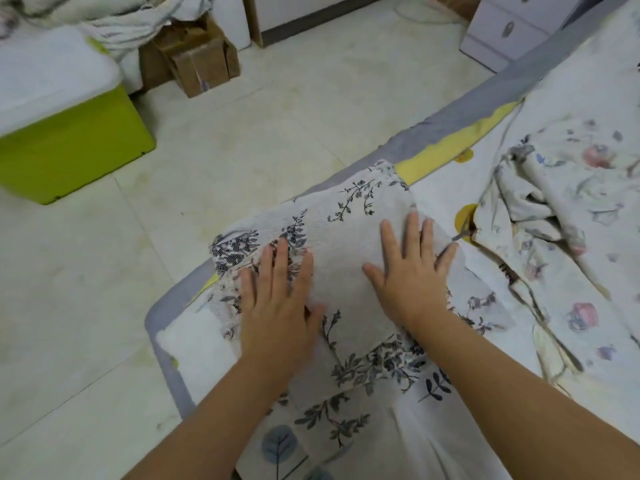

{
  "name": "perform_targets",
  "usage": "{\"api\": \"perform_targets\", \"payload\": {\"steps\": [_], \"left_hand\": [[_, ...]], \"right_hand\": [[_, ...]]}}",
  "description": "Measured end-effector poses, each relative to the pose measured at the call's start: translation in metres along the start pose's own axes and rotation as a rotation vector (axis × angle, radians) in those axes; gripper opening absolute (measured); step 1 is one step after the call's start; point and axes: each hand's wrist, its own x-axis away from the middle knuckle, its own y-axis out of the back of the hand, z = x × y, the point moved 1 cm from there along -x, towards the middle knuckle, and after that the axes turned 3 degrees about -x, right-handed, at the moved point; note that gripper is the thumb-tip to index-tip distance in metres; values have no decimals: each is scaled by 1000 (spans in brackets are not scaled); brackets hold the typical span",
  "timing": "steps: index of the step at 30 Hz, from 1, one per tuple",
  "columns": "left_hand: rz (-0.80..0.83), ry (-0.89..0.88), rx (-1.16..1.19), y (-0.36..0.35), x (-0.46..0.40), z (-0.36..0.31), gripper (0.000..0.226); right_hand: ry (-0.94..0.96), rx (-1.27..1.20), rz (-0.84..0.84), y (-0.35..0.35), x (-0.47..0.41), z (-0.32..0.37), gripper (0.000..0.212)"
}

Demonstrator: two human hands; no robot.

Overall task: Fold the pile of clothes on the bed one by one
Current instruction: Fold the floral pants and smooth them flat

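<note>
A white garment with dark leaf prints lies folded near the bed's corner, its far end reaching the bed's edge. My left hand presses flat on its left part with straight, spread fingers. My right hand lies flat on its right part, fingers straight too. To the right, a crumpled pale garment with pink and blue flowers sits on the bed, apart from both hands.
The bed has a grey edge and a white sheet with yellow and blue prints. On the tiled floor stand a lime-green box at left, cardboard boxes behind it, and a drawer unit at top right.
</note>
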Motion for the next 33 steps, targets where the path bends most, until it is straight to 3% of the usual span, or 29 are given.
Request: {"api": "perform_targets", "payload": {"steps": [3,10,13,15,17,20,24,33], "left_hand": [[148,-30,-95,-29,-4,16,69],[191,-18,-22,-30,-7,16,77],[294,-28,-63,-13,-9,15,76],[321,-16,-63,9,-15,10,68],[252,-36,0,34,-20,2,44],[264,-96,89,63,-27,-13,28],[329,-223,140,97,-34,-71,28],[377,-483,144,144,-10,-220,30]], "right_hand": [[-30,-18,177,-23,-6,-9,72],[4,-31,251,-20,-11,-9,72],[51,-106,234,-3,1,-10,67],[84,-200,177,14,16,-14,56],[100,-266,108,31,37,-23,39],[106,-333,163,52,67,-32,27],[68,-311,267,84,112,-77,28],[-215,-273,255,135,202,-212,33]]}}
